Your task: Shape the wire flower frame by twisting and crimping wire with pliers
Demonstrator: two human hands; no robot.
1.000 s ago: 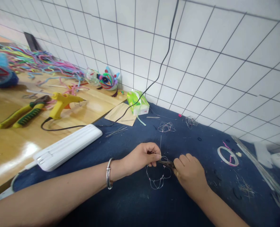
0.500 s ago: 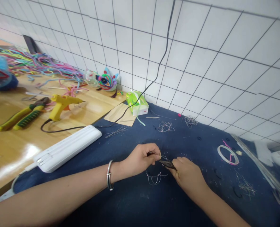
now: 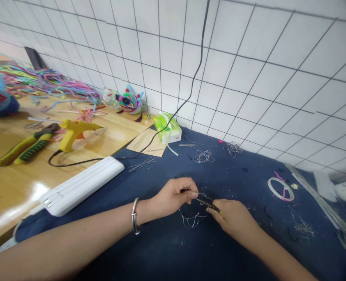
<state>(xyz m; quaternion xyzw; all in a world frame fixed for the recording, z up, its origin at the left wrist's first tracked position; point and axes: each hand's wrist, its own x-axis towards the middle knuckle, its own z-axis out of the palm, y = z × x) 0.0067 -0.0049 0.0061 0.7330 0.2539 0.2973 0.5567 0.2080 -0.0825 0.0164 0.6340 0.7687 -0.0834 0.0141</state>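
Observation:
A thin looped wire piece with small pink beads lies on the dark blue cloth. My left hand, a metal bangle on its wrist, pinches the top of that wire with closed fingers. My right hand is closed round a small pair of pliers, whose dark jaws reach left to the wire right at my left fingertips. The two hands are almost touching.
A white power strip lies at the cloth's left edge. On the wooden table sit a yellow glue gun, green-handled pliers and colourful pipe cleaners. A tissue pack, wire scraps, a tape ring and a tiled wall are behind.
My right hand has slid back to the lower right along the pliers, showing more of the tool. The wire piece has been turned and looks smaller. The left hand has hardly moved.

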